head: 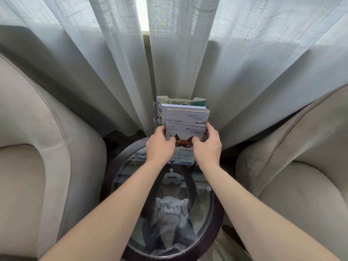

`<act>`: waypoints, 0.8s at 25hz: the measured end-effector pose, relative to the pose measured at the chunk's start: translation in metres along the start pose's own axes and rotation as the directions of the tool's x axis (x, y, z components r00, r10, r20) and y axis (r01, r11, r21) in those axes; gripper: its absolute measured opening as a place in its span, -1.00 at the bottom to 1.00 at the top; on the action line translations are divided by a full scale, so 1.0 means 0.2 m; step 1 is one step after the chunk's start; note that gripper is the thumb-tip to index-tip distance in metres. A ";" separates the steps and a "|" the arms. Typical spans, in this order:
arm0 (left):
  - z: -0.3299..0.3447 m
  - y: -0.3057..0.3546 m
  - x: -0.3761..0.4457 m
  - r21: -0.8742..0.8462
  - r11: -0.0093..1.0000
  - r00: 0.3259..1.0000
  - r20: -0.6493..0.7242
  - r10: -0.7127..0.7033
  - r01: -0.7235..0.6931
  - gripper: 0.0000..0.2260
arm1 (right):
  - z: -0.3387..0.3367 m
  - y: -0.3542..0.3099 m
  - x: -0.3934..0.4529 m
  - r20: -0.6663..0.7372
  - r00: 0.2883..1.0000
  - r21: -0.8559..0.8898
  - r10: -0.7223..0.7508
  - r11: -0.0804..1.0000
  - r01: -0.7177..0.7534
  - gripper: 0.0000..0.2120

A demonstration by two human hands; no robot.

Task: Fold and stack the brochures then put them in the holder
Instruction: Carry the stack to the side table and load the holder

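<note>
A clear acrylic holder (155, 117) stands at the far edge of the round glass table (211, 200), with several folded brochures (188, 115) upright in its tiers. In the front tier sits a stack of brochures (185, 131) showing a brown crab picture and dark script. My left hand (160, 144) grips the stack's left edge and my right hand (207, 144) grips its right edge, thumbs on the front face. The stack's lower part is behind my hands and the holder's front lip.
Beige armchairs stand at the left (37, 147) and at the right (301, 166) of the small dark-rimmed table. Pale curtains (94, 63) hang right behind the holder. The glass top reflects a person with a headset.
</note>
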State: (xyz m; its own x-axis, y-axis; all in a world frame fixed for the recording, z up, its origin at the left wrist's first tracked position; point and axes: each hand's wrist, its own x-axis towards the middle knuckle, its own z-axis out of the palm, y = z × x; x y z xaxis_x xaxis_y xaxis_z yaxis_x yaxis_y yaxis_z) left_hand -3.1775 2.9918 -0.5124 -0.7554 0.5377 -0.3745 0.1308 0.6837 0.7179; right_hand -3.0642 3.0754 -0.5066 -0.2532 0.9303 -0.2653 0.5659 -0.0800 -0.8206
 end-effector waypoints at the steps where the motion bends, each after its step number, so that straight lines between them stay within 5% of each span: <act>1: 0.01 0.01 0.00 -0.002 1.000 1.000 -0.005 0.002 -0.002 -0.60 | 0.00 0.00 0.00 -0.002 1.000 0.003 -0.003 1.000 0.003 -0.42; 17: -0.01 0.01 -0.04 0.163 0.986 0.999 -0.034 0.022 -0.016 -0.59 | -0.06 -0.01 -0.03 0.073 0.996 -0.070 0.045 0.997 -0.040 -0.34; 20: -0.02 0.04 -0.06 0.198 0.979 0.997 0.047 -0.054 0.044 -0.61 | -0.07 -0.03 -0.05 0.167 0.981 -0.021 0.101 0.995 -0.099 -0.45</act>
State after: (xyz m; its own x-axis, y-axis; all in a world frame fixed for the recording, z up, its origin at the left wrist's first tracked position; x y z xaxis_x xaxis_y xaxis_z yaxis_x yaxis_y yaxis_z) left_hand -3.1697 2.9890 -0.5004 -0.7302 0.5226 -0.4401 0.2222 0.7908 0.5703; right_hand -3.0533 3.0721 -0.4920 -0.3219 0.8447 -0.4276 0.6046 -0.1641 -0.7794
